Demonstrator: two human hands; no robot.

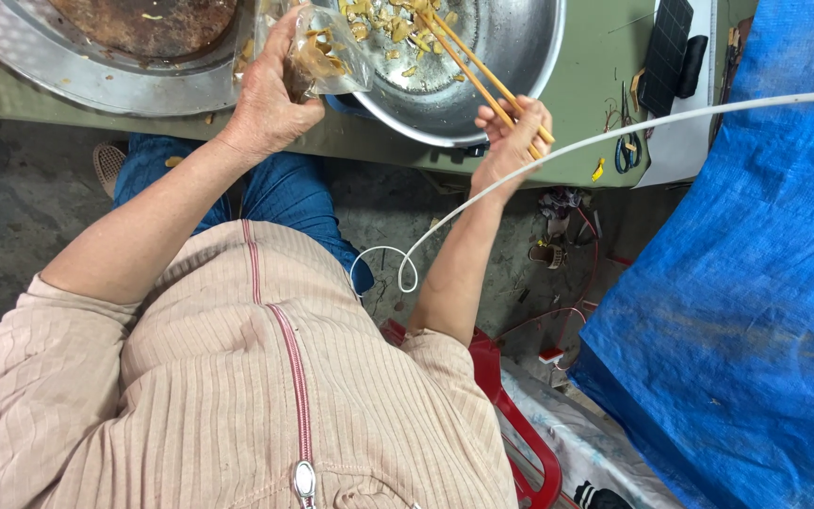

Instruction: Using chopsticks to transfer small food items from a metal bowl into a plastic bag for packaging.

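My left hand (268, 99) grips a clear plastic bag (327, 52) partly filled with small yellowish pieces, held at the rim of a metal bowl (511, 57). My right hand (512, 137) holds a pair of wooden chopsticks (468, 61) whose tips reach into the bowl among several yellowish pieces (393, 24). Both hands are over the front edge of a green table (586, 104).
A large round metal tray (96, 66) with a brown centre lies at the left. Blue-handled scissors (627, 151) and a dark flat object (666, 52) lie on the table at the right. A white cable (614, 132) crosses. A blue tarp (746, 283) and red stool (511, 415) stand at the right.
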